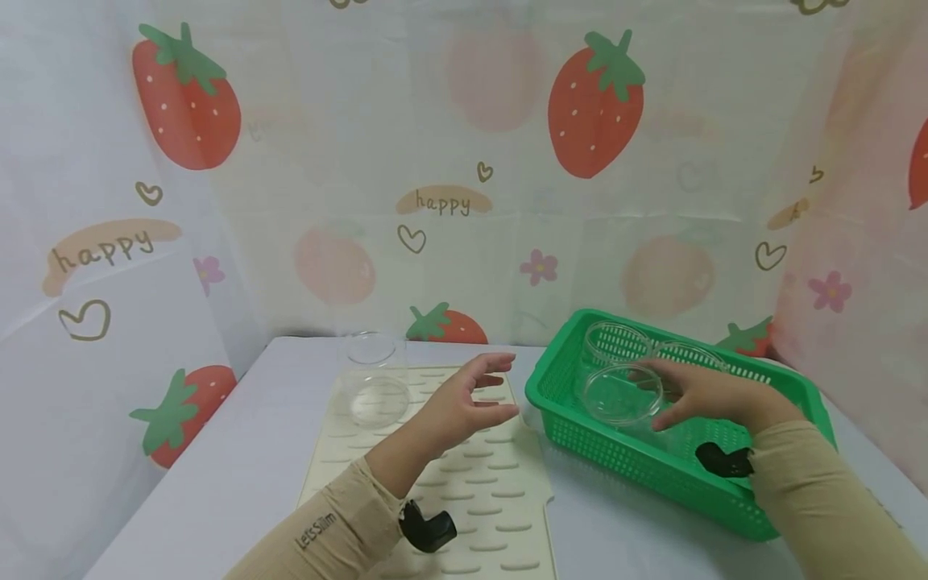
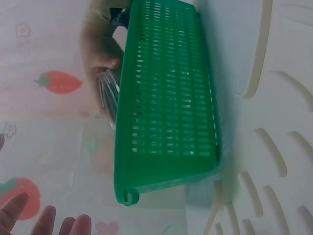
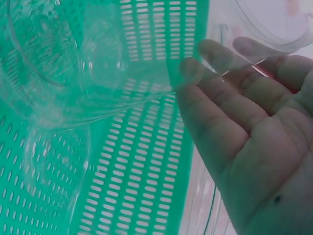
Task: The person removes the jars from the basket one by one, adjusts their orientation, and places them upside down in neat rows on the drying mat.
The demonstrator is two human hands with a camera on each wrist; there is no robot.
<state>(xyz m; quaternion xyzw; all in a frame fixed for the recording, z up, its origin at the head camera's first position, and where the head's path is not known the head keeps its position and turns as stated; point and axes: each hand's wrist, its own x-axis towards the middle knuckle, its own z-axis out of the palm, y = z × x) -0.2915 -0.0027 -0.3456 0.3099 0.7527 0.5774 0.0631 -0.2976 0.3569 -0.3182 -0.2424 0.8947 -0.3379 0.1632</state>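
Note:
My right hand (image 1: 714, 395) reaches over the green basket (image 1: 652, 475) and holds a clear cup (image 1: 622, 395) at its right side, fingers on the far side and thumb on the near side. In the right wrist view its fingertips (image 3: 193, 71) show through transparent walls. More clear cups, one at the back left (image 1: 616, 342) and one at the back (image 1: 689, 354), sit in the basket. My left hand (image 1: 464, 399) hovers over the cream ridged mat (image 1: 500, 483), fingers loosely bent and holding nothing. Left of it, another clear cup (image 1: 377, 401) stands on the mat.
The basket stands on the white table (image 1: 217, 483), right of the mat, with its slotted walls rising well above the tabletop. Behind is a strawberry-patterned curtain (image 1: 449, 266), which also encloses both sides. A black wrist mount (image 1: 428, 528) sits under each forearm.

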